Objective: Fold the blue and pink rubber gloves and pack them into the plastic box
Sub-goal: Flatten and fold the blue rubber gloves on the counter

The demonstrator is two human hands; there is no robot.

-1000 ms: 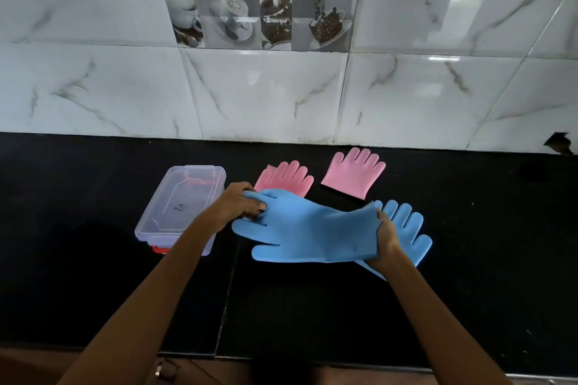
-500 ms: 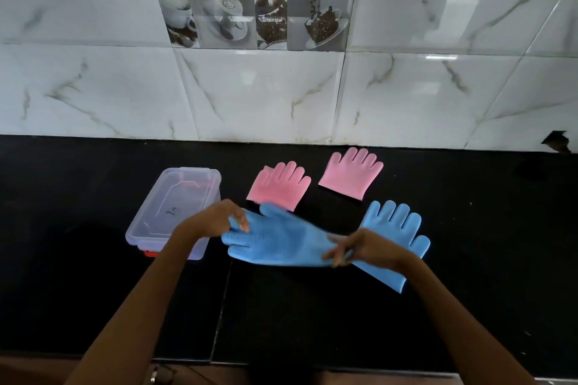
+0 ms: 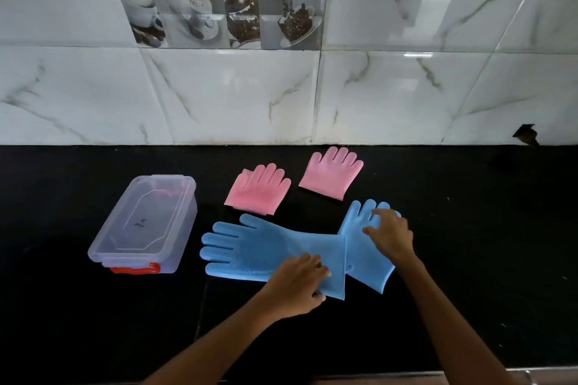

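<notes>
One blue glove point(image 3: 250, 248) lies flat on the black counter, fingers pointing left. My left hand point(image 3: 298, 280) grips its cuff edge at the front. A second blue glove point(image 3: 364, 255) lies to the right, fingers pointing away, its cuff overlapped by the first glove's cuff. My right hand point(image 3: 391, 234) rests spread on this glove's palm. Two folded pink gloves point(image 3: 258, 192) point(image 3: 331, 173) lie behind the blue ones. The clear plastic box point(image 3: 147, 225), lid on and red latch at the front, stands at the left.
The black counter point(image 3: 484, 244) meets a white marble-tiled wall point(image 3: 281, 97) at the back. A seam point(image 3: 200, 306) runs through the counter below the first blue glove. The front edge point(image 3: 469, 373) is close to me.
The first blue glove, held up and bunched between both hands before, now lies spread flat. My left hand moved from its fingers to its cuff. My right hand moved onto the second blue glove.
</notes>
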